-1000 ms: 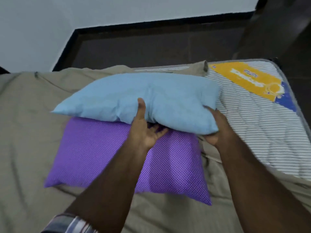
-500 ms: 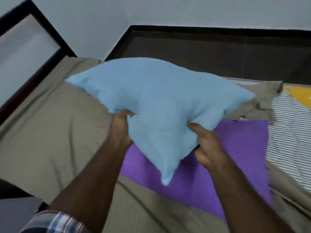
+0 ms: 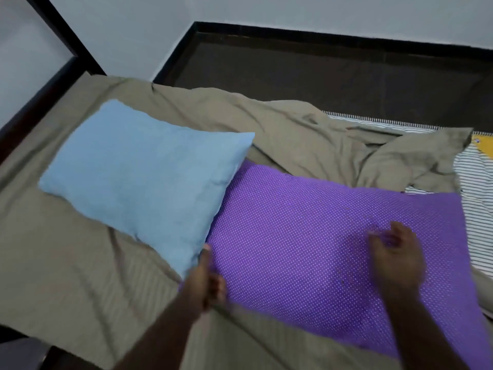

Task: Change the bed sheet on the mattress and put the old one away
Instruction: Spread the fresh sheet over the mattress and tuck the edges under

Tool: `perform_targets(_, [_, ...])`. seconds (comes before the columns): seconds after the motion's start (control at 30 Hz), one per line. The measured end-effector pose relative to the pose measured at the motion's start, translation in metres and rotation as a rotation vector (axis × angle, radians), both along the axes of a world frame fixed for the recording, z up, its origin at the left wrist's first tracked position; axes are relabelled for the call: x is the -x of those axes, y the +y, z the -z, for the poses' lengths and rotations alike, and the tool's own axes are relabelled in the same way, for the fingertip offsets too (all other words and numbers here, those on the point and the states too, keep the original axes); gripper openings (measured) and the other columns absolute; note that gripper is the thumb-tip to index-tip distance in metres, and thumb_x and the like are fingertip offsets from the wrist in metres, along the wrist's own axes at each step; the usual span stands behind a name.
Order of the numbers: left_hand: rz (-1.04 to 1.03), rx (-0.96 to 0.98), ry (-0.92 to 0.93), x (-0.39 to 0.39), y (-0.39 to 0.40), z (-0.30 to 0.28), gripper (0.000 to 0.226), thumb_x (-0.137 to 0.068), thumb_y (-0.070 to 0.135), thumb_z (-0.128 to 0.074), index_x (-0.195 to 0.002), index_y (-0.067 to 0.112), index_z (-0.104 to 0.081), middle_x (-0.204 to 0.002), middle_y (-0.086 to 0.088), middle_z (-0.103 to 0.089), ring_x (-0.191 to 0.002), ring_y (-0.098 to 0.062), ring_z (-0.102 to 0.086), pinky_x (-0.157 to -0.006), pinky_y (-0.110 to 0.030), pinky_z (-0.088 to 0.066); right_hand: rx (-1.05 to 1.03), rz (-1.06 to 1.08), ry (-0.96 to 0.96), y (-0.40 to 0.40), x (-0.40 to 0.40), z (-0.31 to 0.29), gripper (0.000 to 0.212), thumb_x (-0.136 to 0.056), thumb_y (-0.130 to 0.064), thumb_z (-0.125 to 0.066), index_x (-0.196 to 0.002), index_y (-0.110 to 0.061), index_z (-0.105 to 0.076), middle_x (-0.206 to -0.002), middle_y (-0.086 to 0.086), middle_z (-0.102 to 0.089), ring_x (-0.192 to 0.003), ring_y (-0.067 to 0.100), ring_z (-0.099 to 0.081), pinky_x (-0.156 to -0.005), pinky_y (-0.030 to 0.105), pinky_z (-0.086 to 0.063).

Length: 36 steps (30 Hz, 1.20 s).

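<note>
Bed: khaki sheet [image 3: 80, 263] | blue pillow [image 3: 144, 180] beside purple pillow [image 3: 306, 236] | both hands loose, empty

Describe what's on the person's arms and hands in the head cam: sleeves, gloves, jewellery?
Both forearms are bare as far as the frame shows. The left hand and right hand wear no gloves; no rings, watch or bracelet are visible, though the right hand is motion-blurred, so small items could be missed. No sleeve shows in this frame.

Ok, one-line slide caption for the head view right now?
Blue pillow lies beside purple dotted pillow on khaki sheet; both hands hover empty.
</note>
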<state>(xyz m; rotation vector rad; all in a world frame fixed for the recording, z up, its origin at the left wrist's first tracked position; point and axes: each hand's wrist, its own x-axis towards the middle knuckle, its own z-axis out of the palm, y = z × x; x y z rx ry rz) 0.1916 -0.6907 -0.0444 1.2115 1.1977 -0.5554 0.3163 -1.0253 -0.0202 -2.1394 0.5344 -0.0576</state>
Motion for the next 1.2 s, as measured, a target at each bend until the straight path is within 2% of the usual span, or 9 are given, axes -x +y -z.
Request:
perform_targets(0.17, [0.087,0.275,-0.008,0.003,-0.091,0.02,0.084,-0.066,0.081,-0.07,-0.113,0.011,-0.071,-0.099,-0.004,-0.075,-0.076,-0.022,-0.069,-0.075,-0.032,-0.056,0.274,0.283,0.357,-0.115,0.022,0.028,0.108,-0.064,-0.092,-0.052,-0.128,-0.005,-0.051,-0.125,0.03,-0.059,-0.116,0.048,-0.055,-0.102,0.059,-0.044])
perform_targets(0.27, [0.037,-0.117,-0.347,-0.038,-0.128,0.003,0.037,-0.084,0.043,-0.079,-0.107,0.015,-0.07,-0.115,0.005,-0.072,-0.114,-0.018,-0.066,-0.104,-0.03,-0.046,0.075,0.237,0.308,-0.12,0.046,0.037,0.098,-0.071,-0.087,-0.056,-0.131,-0.01,-0.056,-0.124,0.024,-0.065,-0.118,0.044,-0.059,-0.102,0.056,-0.043])
perform_targets(0.43, [0.167,-0.232,-0.736,-0.11,-0.17,-0.077,0.011,-0.093,0.017,-0.068,-0.102,0.012,-0.073,-0.1,0.01,-0.075,-0.104,-0.011,-0.069,-0.103,-0.034,-0.05,-0.116,0.412,0.114,-0.091,0.073,0.034,0.107,-0.071,-0.09,-0.052,-0.139,-0.006,-0.052,-0.132,0.017,-0.063,-0.123,0.034,-0.059,-0.102,0.044,-0.042])
perform_targets(0.7, [0.097,-0.704,-0.954,-0.169,-0.066,-0.179,0.038,-0.074,0.042,-0.063,-0.095,0.011,-0.073,-0.083,-0.007,-0.073,-0.081,-0.02,-0.068,-0.074,-0.031,-0.052,-0.452,0.355,-0.113,0.053,0.098,0.008,0.057,-0.098,-0.042,-0.061,-0.136,0.0,-0.054,-0.141,0.016,-0.055,-0.13,0.025,-0.053,-0.104,0.016,-0.036])
perform_targets(0.77, [-0.005,-0.899,-0.954,-0.177,-0.019,-0.193,0.047,-0.074,0.041,-0.064,-0.107,0.008,-0.069,-0.096,-0.007,-0.07,-0.087,-0.016,-0.064,-0.082,-0.03,-0.047,-0.549,0.255,-0.039,0.113,0.112,0.002,0.02,-0.097,-0.02,-0.064,-0.115,-0.011,-0.06,-0.122,0.005,-0.065,-0.11,0.019,-0.06,-0.097,0.018,-0.044])
perform_targets(0.83, [-0.02,-1.153,-0.827,-0.185,0.023,-0.186,0.067,-0.077,0.044,-0.062,-0.131,0.006,-0.055,-0.126,-0.013,-0.06,-0.116,-0.023,-0.057,-0.1,-0.031,-0.039,-0.711,0.025,0.122,0.16,0.133,-0.005,0.034,-0.084,-0.048,-0.075,-0.092,-0.018,-0.059,-0.09,-0.004,-0.064,-0.08,0.016,-0.058,-0.074,0.03,-0.051])
perform_targets(0.97, [0.354,-1.48,-0.632,-0.176,0.029,-0.147,0.073,-0.077,0.045,-0.053,-0.145,0.02,-0.041,-0.14,-0.014,-0.049,-0.129,-0.037,-0.046,-0.106,-0.049,-0.035,-0.728,-0.493,0.356,0.164,0.161,-0.003,0.011,-0.089,-0.023,-0.065,-0.097,-0.03,-0.066,-0.069,-0.019,-0.065,-0.058,-0.004,-0.053,-0.059,0.019,-0.046])
perform_targets(1.1, [1.173,-1.433,-0.557,-0.128,-0.021,-0.065,0.068,-0.082,0.055,-0.041,-0.139,0.021,-0.055,-0.137,-0.014,-0.058,-0.128,-0.042,-0.049,-0.107,-0.07,-0.024,-0.648,-0.184,0.423,0.071,0.147,0.012,0.019,-0.076,-0.032,-0.069,-0.095,-0.028,-0.064,-0.074,-0.008,-0.066,-0.054,0.0,-0.053,-0.052,0.018,-0.044])
perform_targets(1.2, [1.367,-1.364,-0.329,-0.106,-0.038,-0.023,0.066,-0.082,0.059,-0.046,-0.139,0.028,-0.055,-0.148,-0.009,-0.048,-0.138,-0.045,-0.037,-0.109,-0.075,-0.011,-0.57,0.006,0.489,-0.022,0.149,0.024,0.026,-0.065,-0.032,-0.069,-0.089,-0.024,-0.064,-0.075,0.009,-0.061,-0.049,0.01,-0.051,-0.046,0.02,-0.04])
